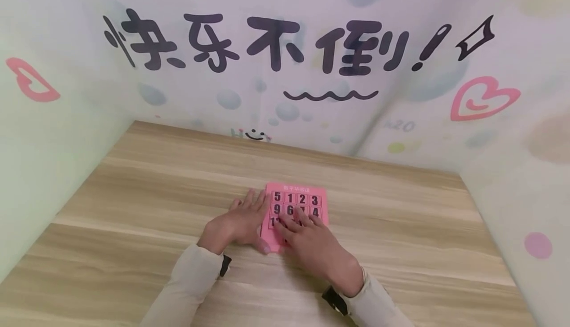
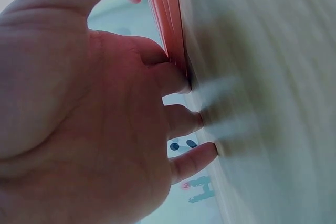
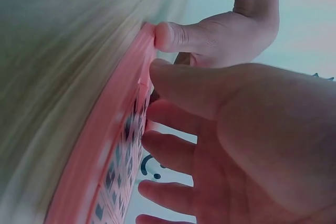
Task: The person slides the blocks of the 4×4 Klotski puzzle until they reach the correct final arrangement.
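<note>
A pink number slide puzzle (image 1: 297, 187) with black numerals on its tiles lies flat on the wooden table. My left hand (image 1: 244, 222) braces its left side: the thumb touches the near left corner, and the spread fingers rest along the edge. In the left wrist view, several fingertips (image 2: 192, 162) touch the tabletop beside the puzzle's pink side (image 2: 167, 17). My right hand (image 1: 313, 245) is over the lower tiles with its fingers extended, hiding some numerals. In the right wrist view those fingertips (image 3: 157, 142) are at the tile face; whether each one touches cannot be told.
The wood-grain table (image 1: 156, 188) extends around the puzzle on all sides. Behind it stands a pale printed backdrop (image 1: 249, 114) with large dark characters, and similar panels with hearts and dots flank the table.
</note>
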The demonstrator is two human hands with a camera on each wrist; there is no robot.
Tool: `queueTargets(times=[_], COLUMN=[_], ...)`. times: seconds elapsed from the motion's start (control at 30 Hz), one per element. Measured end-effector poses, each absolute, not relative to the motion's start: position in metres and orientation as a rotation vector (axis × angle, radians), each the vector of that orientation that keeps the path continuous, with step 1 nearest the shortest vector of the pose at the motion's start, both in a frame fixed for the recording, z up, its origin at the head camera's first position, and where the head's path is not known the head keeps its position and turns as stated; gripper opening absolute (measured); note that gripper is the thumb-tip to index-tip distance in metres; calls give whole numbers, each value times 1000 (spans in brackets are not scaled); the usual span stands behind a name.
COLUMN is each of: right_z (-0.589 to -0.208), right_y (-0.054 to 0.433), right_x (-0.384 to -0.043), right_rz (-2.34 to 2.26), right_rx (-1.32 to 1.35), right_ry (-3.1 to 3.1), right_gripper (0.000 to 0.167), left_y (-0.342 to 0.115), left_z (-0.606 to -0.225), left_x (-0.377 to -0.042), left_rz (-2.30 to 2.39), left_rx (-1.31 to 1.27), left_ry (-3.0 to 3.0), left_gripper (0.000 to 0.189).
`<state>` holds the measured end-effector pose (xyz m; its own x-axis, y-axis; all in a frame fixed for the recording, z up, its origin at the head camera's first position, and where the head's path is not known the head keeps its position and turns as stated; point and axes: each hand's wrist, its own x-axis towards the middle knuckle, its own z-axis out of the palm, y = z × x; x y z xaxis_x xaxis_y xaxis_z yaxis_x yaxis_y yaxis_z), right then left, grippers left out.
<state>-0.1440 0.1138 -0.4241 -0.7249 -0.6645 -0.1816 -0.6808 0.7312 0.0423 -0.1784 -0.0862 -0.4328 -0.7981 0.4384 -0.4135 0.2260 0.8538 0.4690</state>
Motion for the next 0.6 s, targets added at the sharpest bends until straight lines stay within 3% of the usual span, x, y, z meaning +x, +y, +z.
queueTargets(times=[0.6], right_z=[-423], right_y=[112], right_x=[-143], right_rz=[125], right_rx=[-1075], right_ry=[2761], right_gripper=[46], left_y=[-87], left_z=[-429], left_x=[-179], left_rz=[558], left_rx=[480], left_ry=[2501], left_gripper=[119])
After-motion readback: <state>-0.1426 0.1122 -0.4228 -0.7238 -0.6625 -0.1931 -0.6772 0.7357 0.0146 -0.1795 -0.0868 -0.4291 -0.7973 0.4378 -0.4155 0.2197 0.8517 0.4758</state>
